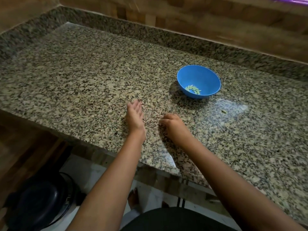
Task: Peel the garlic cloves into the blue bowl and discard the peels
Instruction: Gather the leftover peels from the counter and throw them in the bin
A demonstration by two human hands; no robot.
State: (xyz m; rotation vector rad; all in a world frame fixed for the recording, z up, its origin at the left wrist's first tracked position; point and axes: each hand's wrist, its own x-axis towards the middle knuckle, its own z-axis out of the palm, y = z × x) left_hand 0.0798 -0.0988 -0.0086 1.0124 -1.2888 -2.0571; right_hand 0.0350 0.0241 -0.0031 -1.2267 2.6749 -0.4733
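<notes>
While peeled cloves (193, 89) are sitting in the blue bowl (198, 80), left hand (134, 115) is lying flat and wide. Right hand (171, 125) is curling at centre frame, contents unclear; probably gathering peels for discarding next.

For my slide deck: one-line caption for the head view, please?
Left hand flat and right hand curled on the granite counter, near a blue bowl of peeled cloves.

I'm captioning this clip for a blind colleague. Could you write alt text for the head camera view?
Seen from above, a person's left hand lies flat with straight fingers on a speckled granite counter, while the right hand rests curled beside it. A blue bowl behind holds peeled garlic cloves; one small piece lies loose.
</notes>
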